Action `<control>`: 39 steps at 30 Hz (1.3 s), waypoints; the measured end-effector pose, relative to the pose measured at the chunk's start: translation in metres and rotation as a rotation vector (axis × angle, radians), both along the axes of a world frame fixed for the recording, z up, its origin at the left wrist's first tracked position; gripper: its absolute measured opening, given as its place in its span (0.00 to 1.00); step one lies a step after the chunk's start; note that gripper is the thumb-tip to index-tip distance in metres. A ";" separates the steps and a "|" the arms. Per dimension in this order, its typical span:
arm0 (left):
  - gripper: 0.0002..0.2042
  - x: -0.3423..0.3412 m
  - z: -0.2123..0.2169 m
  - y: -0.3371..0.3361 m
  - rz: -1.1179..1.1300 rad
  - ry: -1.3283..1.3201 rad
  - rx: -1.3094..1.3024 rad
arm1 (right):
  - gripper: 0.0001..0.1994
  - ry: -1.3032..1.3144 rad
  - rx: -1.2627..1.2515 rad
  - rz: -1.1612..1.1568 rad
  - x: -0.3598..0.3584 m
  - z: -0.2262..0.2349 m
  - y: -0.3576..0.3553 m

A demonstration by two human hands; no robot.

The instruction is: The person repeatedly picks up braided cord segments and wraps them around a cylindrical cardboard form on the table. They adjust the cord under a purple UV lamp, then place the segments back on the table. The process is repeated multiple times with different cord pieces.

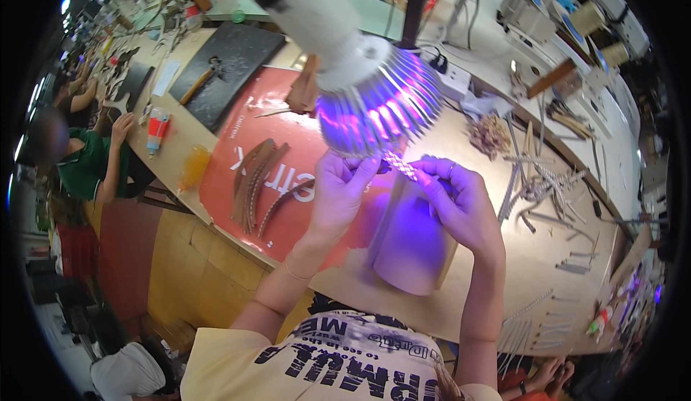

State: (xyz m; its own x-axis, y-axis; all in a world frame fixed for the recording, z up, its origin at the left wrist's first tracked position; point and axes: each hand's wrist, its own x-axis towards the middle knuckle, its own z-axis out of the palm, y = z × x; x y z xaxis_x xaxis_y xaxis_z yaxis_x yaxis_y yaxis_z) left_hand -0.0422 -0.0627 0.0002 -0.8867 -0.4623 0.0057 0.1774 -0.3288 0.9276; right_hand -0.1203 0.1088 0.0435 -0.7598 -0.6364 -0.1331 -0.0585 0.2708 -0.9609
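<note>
My left hand (338, 191) and my right hand (461, 205) are both closed, pinching a short, pale braided strip (401, 165) between them. The left fingertips are at its left end and the right fingertips at its right end. Purple light falls on the strip from a finned metal lamp head (381, 98) just above it, close to my fingers. Beneath my right hand stands a curved brown block (410, 257), tinted purple on top. Several brown strips with stitched-looking edges (253, 185) lie left of my left hand on a red sheet (223, 163).
A hammer (198, 86) rests on a black slab (237, 66) at the far left. Nearby are a red-and-white bottle (157, 131) and a person in green (93, 167). Tangled cords (543, 181) and a tan shavings-like pile (491, 136) cover parts of the right side. Another person's hands (551, 376) show lower right.
</note>
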 end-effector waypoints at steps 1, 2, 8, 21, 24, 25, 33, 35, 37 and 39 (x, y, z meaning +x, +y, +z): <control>0.14 -0.001 0.001 -0.005 0.030 0.025 -0.035 | 0.12 0.002 0.017 0.026 -0.002 0.002 -0.007; 0.14 -0.001 0.002 -0.010 0.035 0.018 -0.032 | 0.12 0.004 0.036 0.048 -0.002 0.004 -0.012; 0.16 0.002 0.010 0.012 0.030 -0.138 0.009 | 0.11 0.084 0.067 0.009 0.005 0.017 -0.014; 0.17 0.024 -0.049 0.056 -0.154 -0.346 -0.403 | 0.09 0.013 0.360 -0.317 0.042 0.009 0.071; 0.15 0.027 -0.051 0.062 -0.082 -0.235 -0.388 | 0.09 -0.011 0.145 -0.345 0.052 -0.004 0.062; 0.14 0.027 -0.050 0.061 -0.114 -0.234 -0.321 | 0.09 -0.021 0.156 -0.325 0.053 -0.005 0.060; 0.11 0.024 -0.043 0.058 -0.259 -0.155 0.133 | 0.08 0.006 0.237 -0.236 0.053 -0.006 0.039; 0.13 0.025 -0.043 0.056 -0.272 -0.197 0.271 | 0.08 0.034 0.241 -0.242 0.053 -0.006 0.035; 0.15 0.025 -0.042 0.055 -0.252 -0.198 0.366 | 0.08 0.062 0.285 -0.218 0.052 -0.005 0.032; 0.16 0.025 -0.040 0.055 -0.192 -0.132 0.441 | 0.08 0.086 0.305 -0.223 0.051 -0.006 0.028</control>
